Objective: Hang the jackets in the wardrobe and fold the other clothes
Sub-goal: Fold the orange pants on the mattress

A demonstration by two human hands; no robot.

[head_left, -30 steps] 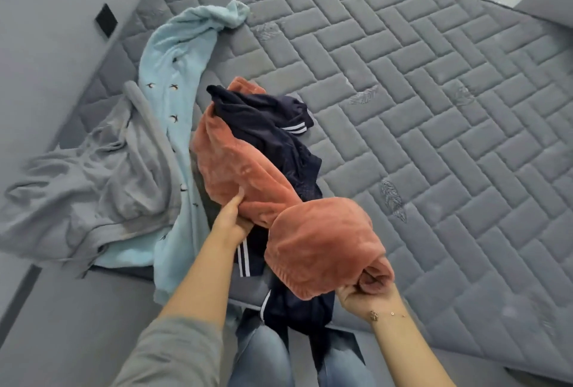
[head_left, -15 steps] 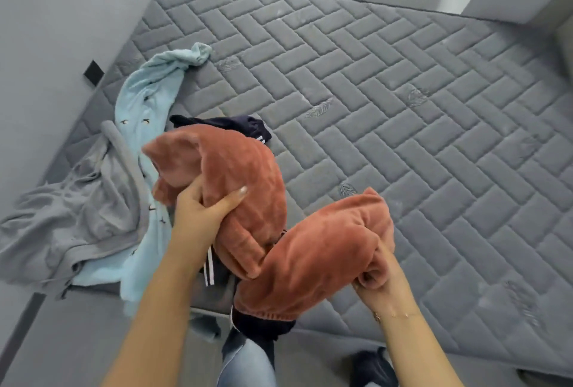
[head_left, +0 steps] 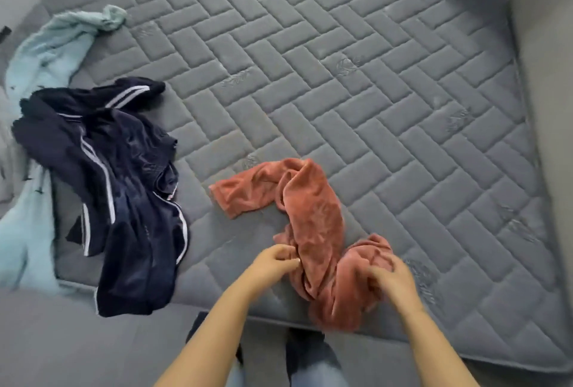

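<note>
1. Grey quilted mattress (head_left: 310, 76) fills most of the view, its brick-pattern stitching running to the pale walls at the top and right; I stand at its near edge.
2. On that near edge lies the rust-coloured fleece garment (head_left: 313, 216), crumpled and twisted, one end spread flat toward the left and the bulk bunched close to me, its lower part draping over the mattress side.
3. My left hand (head_left: 274, 264) pinches the garment's left edge, fingers (head_left: 286, 258) curled together on the fabric.
4. My right hand (head_left: 392, 278) is on the bunched right part; it is blurred, and its fingers look curled into the fleece, gripping it.
5. Well to the left lies a navy track garment with white stripes (head_left: 124, 188), rumpled, its lower end hanging off the mattress edge.
6. Beyond that, along the left side, a light blue garment (head_left: 52, 48) stretches from the upper left corner down past the navy one, partly underneath it.
7. At the far left edge a sliver of a grey garment (head_left: 6, 151) shows.
8. Below my arms I see my jeans (head_left: 316, 368) and the grey floor (head_left: 62, 340).
</note>
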